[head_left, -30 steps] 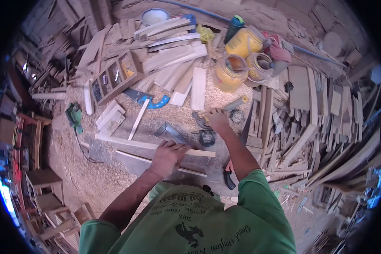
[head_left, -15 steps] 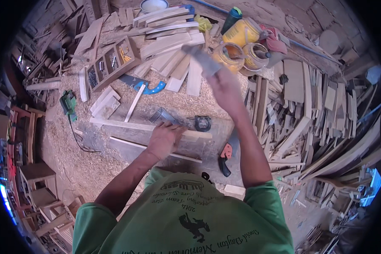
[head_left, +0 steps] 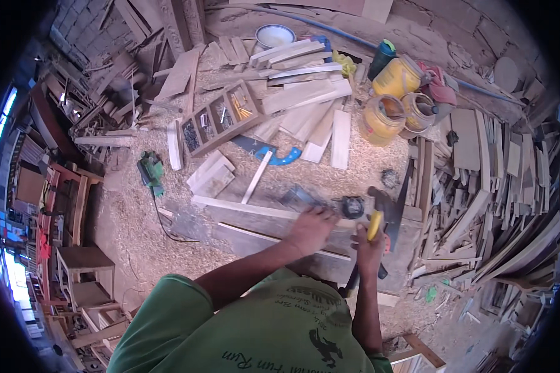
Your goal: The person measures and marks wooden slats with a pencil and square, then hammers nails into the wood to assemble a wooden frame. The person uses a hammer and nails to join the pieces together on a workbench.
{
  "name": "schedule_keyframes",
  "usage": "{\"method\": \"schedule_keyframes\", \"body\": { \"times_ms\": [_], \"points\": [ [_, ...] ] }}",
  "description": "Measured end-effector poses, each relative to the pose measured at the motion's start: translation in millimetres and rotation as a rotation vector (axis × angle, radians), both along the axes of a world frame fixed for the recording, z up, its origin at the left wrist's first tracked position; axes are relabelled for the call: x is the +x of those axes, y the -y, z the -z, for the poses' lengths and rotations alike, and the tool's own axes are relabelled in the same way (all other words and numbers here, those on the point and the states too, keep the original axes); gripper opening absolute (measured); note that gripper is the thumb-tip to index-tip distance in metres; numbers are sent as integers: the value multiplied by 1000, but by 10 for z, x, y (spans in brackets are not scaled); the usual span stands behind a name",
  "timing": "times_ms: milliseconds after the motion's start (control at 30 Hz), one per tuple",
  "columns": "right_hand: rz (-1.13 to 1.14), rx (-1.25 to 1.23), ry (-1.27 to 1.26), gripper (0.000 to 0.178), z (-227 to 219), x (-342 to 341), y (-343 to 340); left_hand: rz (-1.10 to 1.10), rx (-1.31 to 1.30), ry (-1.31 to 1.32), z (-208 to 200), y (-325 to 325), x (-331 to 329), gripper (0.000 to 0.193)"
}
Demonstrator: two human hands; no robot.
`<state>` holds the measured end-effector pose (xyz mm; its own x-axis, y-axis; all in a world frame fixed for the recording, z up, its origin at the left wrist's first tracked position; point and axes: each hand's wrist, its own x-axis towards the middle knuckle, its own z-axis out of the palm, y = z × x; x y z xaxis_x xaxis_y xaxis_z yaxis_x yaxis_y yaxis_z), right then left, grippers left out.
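Observation:
My right hand (head_left: 369, 248) is closed around a hammer (head_left: 374, 225) with a dark head and a yellow part below it. The hammer's head is up, near the right end of a long pale wooden strip (head_left: 249, 208). My left hand (head_left: 311, 231) grips that strip toward its right end, fingers over its far edge. Just beyond the left hand lies a metal square (head_left: 300, 198), partly blurred. A dark tape measure (head_left: 353, 207) sits between the strip and the hammer. Under my right hand, a handsaw (head_left: 402, 198) is partly hidden.
A divided wooden box (head_left: 221, 118) holds nails and small parts. Beside it lies a blue-handled saw (head_left: 281, 156). Yellow containers (head_left: 382, 121) stand at the back right. Stacked boards (head_left: 305, 93) lie at the back, a green power tool (head_left: 150, 171) at left, offcuts (head_left: 479, 168) at right.
My right hand has come down from its raised position over the bench to the strip's right end, still holding the hammer. My left hand stays on the strip. The whole view has shifted.

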<state>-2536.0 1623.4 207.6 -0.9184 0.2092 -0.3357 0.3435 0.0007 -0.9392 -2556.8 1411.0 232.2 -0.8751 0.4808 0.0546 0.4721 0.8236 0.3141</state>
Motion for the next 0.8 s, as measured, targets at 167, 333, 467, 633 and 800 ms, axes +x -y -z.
{"method": "schedule_keyframes", "body": {
  "times_ms": [167, 333, 467, 633, 800],
  "points": [
    [134, -25, -47, 42, 45, 13, 94, 45, 87, 16, 48, 13, -5, 52],
    [181, -157, -74, 38, 104, -4, 137, 93, 143, 48, 323, 52, -117, 55],
    [213, -78, -23, 38, 81, 13, 157, 0, 446, 116, -73, 823, -426, 61],
    [256, -62, -32, 38, 90, 34, 149, -761, 592, 146, 224, 3201, -1276, 26],
    [233, -56, -52, 41, 99, -4, 207, -1058, 68, -219, 728, 5114, -1525, 36]
  ]
}}
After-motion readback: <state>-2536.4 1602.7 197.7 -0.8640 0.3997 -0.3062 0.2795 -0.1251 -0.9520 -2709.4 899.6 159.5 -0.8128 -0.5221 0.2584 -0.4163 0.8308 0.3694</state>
